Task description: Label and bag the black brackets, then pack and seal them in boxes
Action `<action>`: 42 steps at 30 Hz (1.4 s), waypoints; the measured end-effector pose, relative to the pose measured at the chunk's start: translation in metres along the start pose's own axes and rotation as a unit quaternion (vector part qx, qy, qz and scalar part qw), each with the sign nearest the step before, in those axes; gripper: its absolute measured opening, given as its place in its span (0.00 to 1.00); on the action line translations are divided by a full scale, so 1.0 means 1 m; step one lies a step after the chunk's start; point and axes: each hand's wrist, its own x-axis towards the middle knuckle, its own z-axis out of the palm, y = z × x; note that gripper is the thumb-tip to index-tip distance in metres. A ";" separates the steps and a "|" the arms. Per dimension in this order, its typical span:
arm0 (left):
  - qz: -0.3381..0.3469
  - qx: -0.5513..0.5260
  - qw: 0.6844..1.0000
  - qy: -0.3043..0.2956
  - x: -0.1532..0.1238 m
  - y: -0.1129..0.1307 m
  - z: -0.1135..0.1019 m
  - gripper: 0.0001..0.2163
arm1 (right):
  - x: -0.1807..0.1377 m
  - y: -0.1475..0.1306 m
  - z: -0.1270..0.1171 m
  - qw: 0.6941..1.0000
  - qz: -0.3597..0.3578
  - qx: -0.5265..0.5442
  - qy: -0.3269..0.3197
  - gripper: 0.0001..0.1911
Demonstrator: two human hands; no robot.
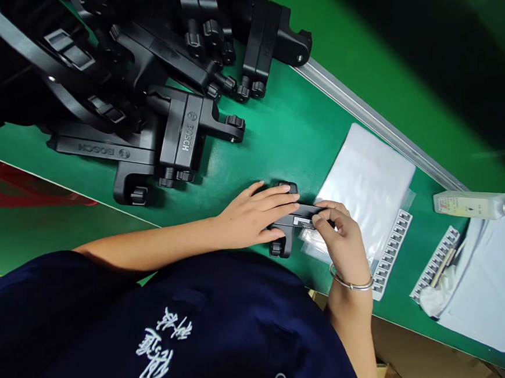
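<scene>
A small black plastic part (286,245) with knobs lies on the green table (292,128) in front of me. My left hand (254,215) lies flat on its left half, fingers stretched out over it. My right hand (340,242) pinches at a small white label (305,221) stuck on the part's bar, thumb and forefinger together. A metal bangle sits on my right wrist.
A heap of black Bosch parts (182,131) fills the far left. Clear plastic bags (367,180) lie right of my hands, with label strips (391,252) beside them. A white bottle (470,204) and white papers (485,283) sit at the right. An aluminium rail (371,120) borders the table.
</scene>
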 end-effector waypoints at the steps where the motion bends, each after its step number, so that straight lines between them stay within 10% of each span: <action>1: 0.000 0.001 1.000 -0.001 0.000 0.000 0.000 0.23 | 0.000 0.000 0.000 1.000 -0.001 0.000 0.000 0.11; 42: 0.041 0.039 0.998 -0.017 0.001 0.001 -0.008 0.16 | 0.000 0.010 -0.004 0.996 -0.018 0.060 0.064 0.11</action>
